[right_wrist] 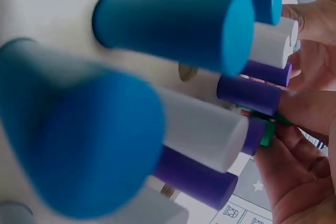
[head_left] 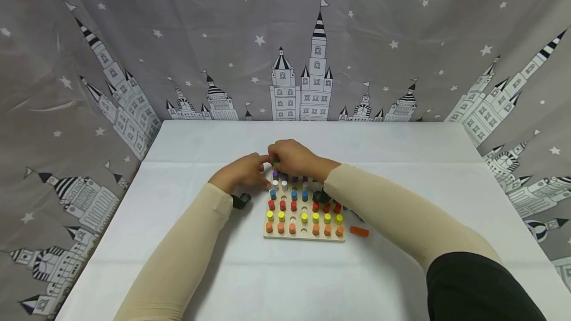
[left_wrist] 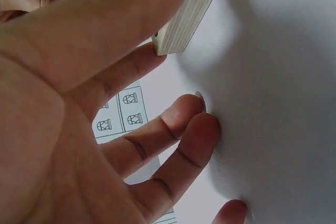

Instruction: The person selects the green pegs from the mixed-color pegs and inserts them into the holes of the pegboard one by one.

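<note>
A wooden pegboard lies on the table with rows of coloured pegs: orange, yellow, red, blue, white and purple, some holes bare. At its far left corner my right hand pinches a green peg between thumb and fingers, just beyond the purple pegs. My left hand rests against the board's left side. In the left wrist view its straight thumb lies across the board's edge, with the index fingertip at the corner and the other fingers loosely spread over the cloth.
A loose orange peg lies right of the board's near corner. Some blue pieces show partly from under the right forearm. White cloth covers the table, and a grey curtain with printed castles hangs behind and at both sides.
</note>
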`<state>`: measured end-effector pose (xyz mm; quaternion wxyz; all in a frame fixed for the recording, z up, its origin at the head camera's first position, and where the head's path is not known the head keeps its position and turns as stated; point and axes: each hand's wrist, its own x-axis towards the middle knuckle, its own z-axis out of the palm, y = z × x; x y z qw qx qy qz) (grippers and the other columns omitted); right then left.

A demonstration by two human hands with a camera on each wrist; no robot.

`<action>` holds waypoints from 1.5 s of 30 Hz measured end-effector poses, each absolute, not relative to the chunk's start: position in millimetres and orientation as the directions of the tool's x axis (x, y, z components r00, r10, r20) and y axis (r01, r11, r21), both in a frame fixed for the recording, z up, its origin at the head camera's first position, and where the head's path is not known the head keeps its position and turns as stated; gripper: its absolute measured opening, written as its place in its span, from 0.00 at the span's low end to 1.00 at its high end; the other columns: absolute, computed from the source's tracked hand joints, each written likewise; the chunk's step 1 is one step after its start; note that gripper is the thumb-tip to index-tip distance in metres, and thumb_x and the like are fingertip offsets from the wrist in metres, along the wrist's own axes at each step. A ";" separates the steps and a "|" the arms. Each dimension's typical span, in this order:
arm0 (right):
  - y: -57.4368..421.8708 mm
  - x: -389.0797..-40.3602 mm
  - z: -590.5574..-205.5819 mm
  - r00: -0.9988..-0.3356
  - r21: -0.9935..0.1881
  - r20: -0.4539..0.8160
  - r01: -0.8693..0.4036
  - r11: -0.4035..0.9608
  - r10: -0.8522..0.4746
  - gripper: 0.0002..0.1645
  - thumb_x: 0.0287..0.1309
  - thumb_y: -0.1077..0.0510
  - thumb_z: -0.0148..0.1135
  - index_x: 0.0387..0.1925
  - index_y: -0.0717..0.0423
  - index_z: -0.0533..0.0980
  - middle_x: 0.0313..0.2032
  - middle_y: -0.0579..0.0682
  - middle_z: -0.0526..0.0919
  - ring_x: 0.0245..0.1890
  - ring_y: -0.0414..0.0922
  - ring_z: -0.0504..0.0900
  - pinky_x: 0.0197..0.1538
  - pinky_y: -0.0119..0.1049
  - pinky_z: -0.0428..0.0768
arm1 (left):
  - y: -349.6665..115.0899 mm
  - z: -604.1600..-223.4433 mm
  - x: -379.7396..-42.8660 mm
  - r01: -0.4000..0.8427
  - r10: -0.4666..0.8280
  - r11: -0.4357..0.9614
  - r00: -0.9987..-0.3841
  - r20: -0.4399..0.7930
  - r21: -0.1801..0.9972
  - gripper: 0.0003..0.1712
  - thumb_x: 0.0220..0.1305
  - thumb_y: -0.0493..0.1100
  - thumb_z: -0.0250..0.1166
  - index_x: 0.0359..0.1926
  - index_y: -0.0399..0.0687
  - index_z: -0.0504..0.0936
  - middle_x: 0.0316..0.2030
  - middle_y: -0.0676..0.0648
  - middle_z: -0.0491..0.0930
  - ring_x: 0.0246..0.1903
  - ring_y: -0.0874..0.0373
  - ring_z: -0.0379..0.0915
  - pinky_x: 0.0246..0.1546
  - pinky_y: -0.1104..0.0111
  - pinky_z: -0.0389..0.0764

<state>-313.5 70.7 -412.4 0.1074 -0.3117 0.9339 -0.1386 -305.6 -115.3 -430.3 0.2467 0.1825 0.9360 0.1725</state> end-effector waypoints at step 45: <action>250.8 -279.2 -418.9 -0.779 -0.356 -0.560 -0.082 0.931 -0.283 0.19 0.62 0.44 0.76 0.43 0.53 0.80 0.37 0.50 0.84 0.34 0.45 0.80 0.38 0.32 0.79 | -115.2 -430.9 -305.9 0.234 0.414 0.882 -0.801 -0.433 0.410 0.40 0.62 0.53 0.78 0.73 0.60 0.73 0.62 0.38 0.76 0.60 0.43 0.76 0.67 0.45 0.75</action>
